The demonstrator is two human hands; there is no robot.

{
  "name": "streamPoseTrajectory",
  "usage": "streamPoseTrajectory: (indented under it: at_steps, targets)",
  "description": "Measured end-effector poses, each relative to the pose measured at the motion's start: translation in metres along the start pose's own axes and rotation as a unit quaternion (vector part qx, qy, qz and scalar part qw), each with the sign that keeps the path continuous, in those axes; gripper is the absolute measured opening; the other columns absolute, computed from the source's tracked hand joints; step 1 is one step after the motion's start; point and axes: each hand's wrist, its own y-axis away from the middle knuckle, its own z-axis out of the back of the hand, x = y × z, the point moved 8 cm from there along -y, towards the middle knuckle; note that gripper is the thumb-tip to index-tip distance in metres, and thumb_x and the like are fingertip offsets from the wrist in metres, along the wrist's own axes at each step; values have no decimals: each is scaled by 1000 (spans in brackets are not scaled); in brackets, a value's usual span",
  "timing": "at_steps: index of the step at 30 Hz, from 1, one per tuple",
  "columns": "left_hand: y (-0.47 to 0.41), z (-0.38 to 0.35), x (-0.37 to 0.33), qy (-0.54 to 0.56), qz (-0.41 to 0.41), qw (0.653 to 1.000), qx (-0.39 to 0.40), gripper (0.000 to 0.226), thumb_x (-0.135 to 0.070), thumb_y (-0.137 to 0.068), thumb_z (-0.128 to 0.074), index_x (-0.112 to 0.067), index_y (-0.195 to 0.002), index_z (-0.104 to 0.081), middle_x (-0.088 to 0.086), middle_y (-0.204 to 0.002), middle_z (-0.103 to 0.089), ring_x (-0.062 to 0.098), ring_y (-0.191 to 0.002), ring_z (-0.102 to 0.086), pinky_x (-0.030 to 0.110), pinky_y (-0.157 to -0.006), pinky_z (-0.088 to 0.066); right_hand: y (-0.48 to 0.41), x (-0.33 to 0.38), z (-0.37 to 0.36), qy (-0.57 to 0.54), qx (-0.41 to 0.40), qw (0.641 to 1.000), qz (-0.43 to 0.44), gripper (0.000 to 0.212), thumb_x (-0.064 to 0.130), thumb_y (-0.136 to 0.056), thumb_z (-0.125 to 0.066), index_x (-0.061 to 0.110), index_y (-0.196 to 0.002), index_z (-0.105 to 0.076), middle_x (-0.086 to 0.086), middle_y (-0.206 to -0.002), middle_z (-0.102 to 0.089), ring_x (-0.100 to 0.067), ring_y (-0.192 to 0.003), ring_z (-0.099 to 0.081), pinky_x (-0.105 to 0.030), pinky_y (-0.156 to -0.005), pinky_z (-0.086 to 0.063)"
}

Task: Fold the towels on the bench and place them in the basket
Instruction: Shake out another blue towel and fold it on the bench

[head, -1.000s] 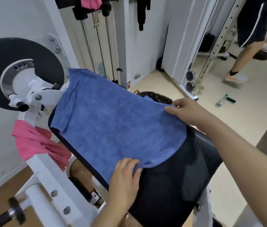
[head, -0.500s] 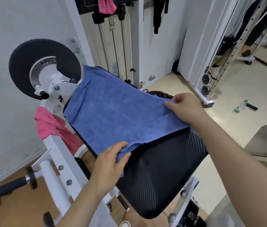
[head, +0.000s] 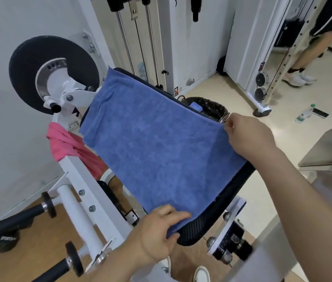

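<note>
A blue towel (head: 157, 143) lies spread over the black padded bench (head: 207, 226), covering most of the pad. My left hand (head: 159, 231) grips the towel's near corner at the pad's front end. My right hand (head: 248, 135) pinches the towel's right edge by the pad's side. Beyond the bench stands a dark woven basket (head: 211, 105) on the floor, partly hidden by the towel, with something blue inside. A pink towel (head: 69, 147) hangs bunched on the white frame to the left.
The bench's white frame (head: 83, 192) and a black weight plate (head: 30, 64) stand at left. A cable machine (head: 140, 47) rises behind. A water bottle (head: 303, 115) lies on the floor at right. Another person's legs (head: 303, 64) are at the far right.
The towel has been drawn toward me along the pad and now lies flatter, covering more of the bench. Both hands moved nearer with its corners. My head view shifted.
</note>
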Motion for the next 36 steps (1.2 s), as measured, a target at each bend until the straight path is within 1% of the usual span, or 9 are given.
streamPoseTrajectory:
  at_steps: [5,8,10,16,19,23,29,33,36]
  targets:
    - [-3,-5,1,29,-21,998,43,36,-24,-84,-55,-25,-117,-69,-9,-110,-58,6,-92,-59,16,-81,-46,12,-5,2,20,1,999,-34,24,5,-85,-49,15,-107,-53,-11,-105,-49,-35,-91,-50,-37,-72,-32]
    - [-9,35,27,61,30,997,-41,27,-16,-86,-55,-20,-105,-75,-11,-100,-62,1,-86,-59,10,-75,-42,10,10,10,-22,-20,999,-26,34,1,-80,-48,18,-109,-55,-9,-105,-48,-34,-96,-49,-38,-73,-31]
    - [-15,75,51,50,55,992,-103,24,-6,-88,-59,-19,-100,-76,-12,-97,-63,-1,-89,-58,7,-76,-41,0,37,12,-78,-14,997,1,38,-2,-77,-45,18,-107,-59,-6,-104,-53,-33,-97,-52,-39,-76,-41]
    - [-55,198,143,8,125,963,-237,25,-4,-90,-59,-19,-104,-74,-10,-101,-64,6,-87,-58,-1,-77,-34,-58,148,-16,-161,36,984,70,33,11,-95,-43,20,-116,-65,0,-101,-63,-21,-90,-58,-31,-76,-47]
    - [-73,238,197,17,152,950,-271,28,-6,-91,-56,-23,-106,-71,-13,-100,-60,-1,-83,-54,-2,-74,-33,-96,198,-38,-159,62,982,76,30,16,-96,-41,18,-113,-65,-1,-97,-64,-23,-85,-60,-33,-76,-51]
    - [-85,273,272,48,215,923,-317,31,-9,-91,-52,-30,-107,-67,-8,-104,-60,6,-84,-57,16,-72,-40,-150,253,-60,-99,62,988,98,28,20,-92,-43,12,-108,-65,-6,-101,-67,-31,-96,-59,-39,-78,-51]
    - [-90,287,346,36,290,900,-323,30,-13,-87,-62,-14,-117,-66,3,-116,-66,22,-106,-59,37,-92,-47,-221,310,-80,-47,12,992,119,30,27,-95,-43,18,-119,-57,-7,-113,-57,-31,-107,-43,-40,-80,-45]
    - [-99,280,370,46,323,894,-308,38,-24,-83,-70,-17,-120,-64,5,-113,-63,22,-107,-56,39,-94,-46,-257,333,-98,-6,-1,995,102,27,35,-96,-43,18,-113,-57,-3,-115,-56,-28,-112,-43,-43,-87,-38]
    - [-101,281,385,80,325,882,-330,17,-18,-82,-73,-20,-99,-71,-2,-100,-66,20,-99,-59,39,-89,-48,-275,341,-111,3,-12,995,97,22,35,-96,-46,19,-100,-60,-1,-106,-57,-26,-108,-47,-41,-85,-34]
